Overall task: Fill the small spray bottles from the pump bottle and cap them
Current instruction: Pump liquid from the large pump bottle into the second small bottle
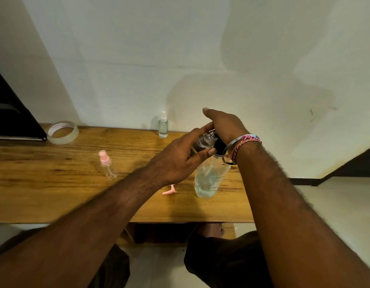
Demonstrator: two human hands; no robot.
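Note:
My left hand (180,156) holds a small clear spray bottle (205,140) without its cap, tilted, its open neck pointing at the black pump head. My right hand (223,125) rests on top of the black pump head (218,145) of the large clear pump bottle (209,179), which stands on the wooden table (55,183). A pink spray cap (169,191) lies on the table below my left wrist. A pink-capped small bottle (107,165) stands left of centre. A white-capped small bottle (163,125) stands by the wall.
A roll of clear tape (62,132) lies at the back left beside a black flat object (11,113). The white wall (180,59) runs right behind the table. The table's front edge is near my knees, its right end just past the pump bottle.

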